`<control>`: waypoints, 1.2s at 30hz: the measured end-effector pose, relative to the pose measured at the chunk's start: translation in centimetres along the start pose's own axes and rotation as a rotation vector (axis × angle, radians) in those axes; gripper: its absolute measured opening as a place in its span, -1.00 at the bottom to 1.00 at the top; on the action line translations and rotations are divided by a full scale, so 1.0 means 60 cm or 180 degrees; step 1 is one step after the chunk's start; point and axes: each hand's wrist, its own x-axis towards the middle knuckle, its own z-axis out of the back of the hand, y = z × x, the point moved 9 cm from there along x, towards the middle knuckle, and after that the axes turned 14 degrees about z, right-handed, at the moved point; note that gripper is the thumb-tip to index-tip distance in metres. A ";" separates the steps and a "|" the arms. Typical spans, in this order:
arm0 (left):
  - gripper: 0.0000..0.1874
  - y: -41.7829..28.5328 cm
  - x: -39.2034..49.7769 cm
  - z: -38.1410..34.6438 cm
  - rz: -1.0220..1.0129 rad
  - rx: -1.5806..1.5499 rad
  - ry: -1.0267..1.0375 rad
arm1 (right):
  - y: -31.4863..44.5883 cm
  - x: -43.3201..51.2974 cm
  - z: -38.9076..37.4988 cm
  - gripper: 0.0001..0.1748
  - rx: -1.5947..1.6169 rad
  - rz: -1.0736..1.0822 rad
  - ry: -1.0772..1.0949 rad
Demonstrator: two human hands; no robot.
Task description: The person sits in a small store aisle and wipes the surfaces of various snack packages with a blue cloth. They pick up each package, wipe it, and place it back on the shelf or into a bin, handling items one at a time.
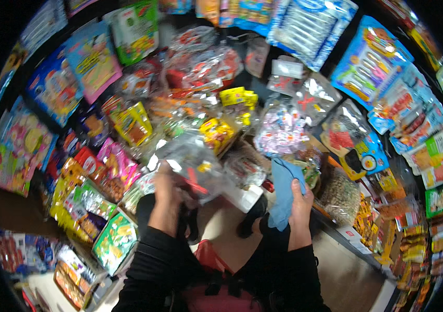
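Note:
My left hand [163,191], blurred by motion, grips a clear plastic bag [202,163] marked with red crossing strokes. A white tag or card [248,198] shows at the bag's lower right; I cannot tell whether it is attached. In my right hand [300,204] is a folded light-blue cloth [284,191], pinched with the thumb on top. Beyond both hands lies a heap of packaged snacks, among them small yellow packets [217,132] and a bag of pink-and-white wrapped pieces [281,130].
Hanging snack packets, such as a blue-and-white one [310,29], curve around the far side. On the left stand a pink packet [118,162] and a box with green packets [116,240]. To the right sits a bag of pale nuts or seeds [339,195]. Pale floor [215,218] shows between my legs.

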 end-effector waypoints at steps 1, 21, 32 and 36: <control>-0.70 -0.030 0.000 -0.019 0.0005 0.0305 -0.0041 | 0.008 0.019 0.023 -0.58 -0.0065 0.0115 -0.0046; -0.88 -0.004 0.100 -0.132 -0.0231 0.1193 0.0800 | 0.036 0.525 0.062 -0.61 -0.1876 0.1684 -0.0843; -0.87 0.030 0.063 -0.192 0.0405 0.1568 0.1190 | -0.002 0.578 0.079 -0.80 -0.1828 0.1199 -0.0605; -0.83 0.017 0.054 -0.186 0.0423 0.1707 0.1255 | 0.003 0.513 0.017 -0.87 -0.1163 0.1009 -0.0334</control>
